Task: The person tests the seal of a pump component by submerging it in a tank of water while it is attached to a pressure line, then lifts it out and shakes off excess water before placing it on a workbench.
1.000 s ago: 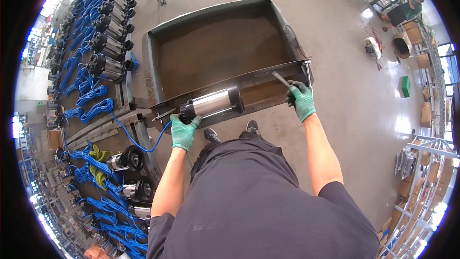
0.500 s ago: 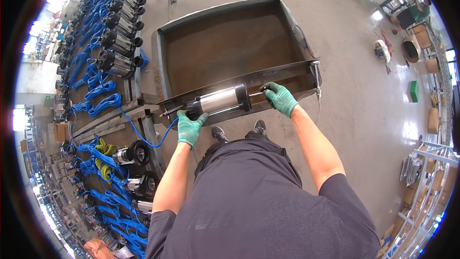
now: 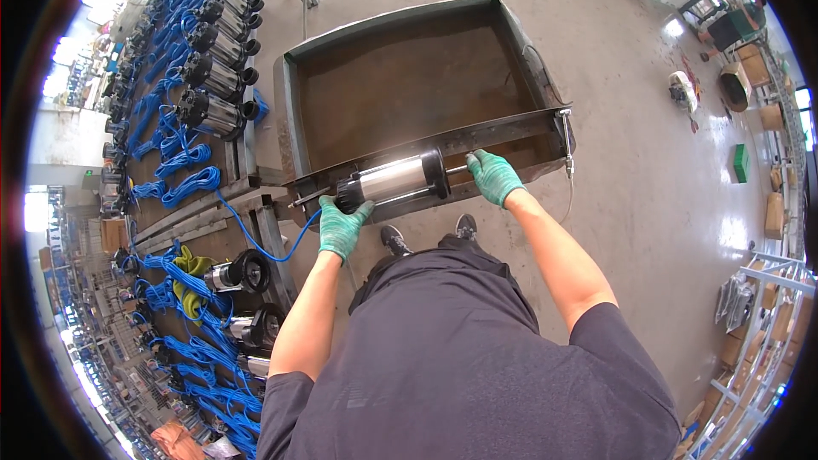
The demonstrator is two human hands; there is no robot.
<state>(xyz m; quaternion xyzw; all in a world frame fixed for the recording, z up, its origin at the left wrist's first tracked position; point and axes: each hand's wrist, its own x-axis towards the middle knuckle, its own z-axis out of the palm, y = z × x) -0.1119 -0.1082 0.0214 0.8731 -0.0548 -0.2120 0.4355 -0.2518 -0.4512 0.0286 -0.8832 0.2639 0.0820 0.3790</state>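
A pump [image 3: 394, 179] with a shiny steel barrel and black ends lies sideways along the front of a rectangular tank [image 3: 294, 111] of brownish liquid. My left hand [image 3: 341, 228], in a green glove, grips its black left end, with the thumb on the near side. From that end a blue cable [image 3: 294, 249] runs left toward the racks. A thin metal shaft [image 3: 457, 169] sticks out of the pump's right end. My right hand [image 3: 496, 177], also gloved, closes around the shaft's outer end; its fingertips are partly hidden.
A dark metal bar [image 3: 511, 125] crosses the tank behind the pump. At the tank's right corner stands a metal fitting [image 3: 568, 145]. Left, a rack carries several similar pumps [image 3: 210, 112] and coiled blue cables [image 3: 192, 186]. More pumps [image 3: 239, 273] lie nearer, by a yellow-green cloth [image 3: 192, 268].
My right hand has shifted slightly left along the shaft, and its fingers have changed position. My left hand keeps its hold on the pump. The whole view has moved a little.
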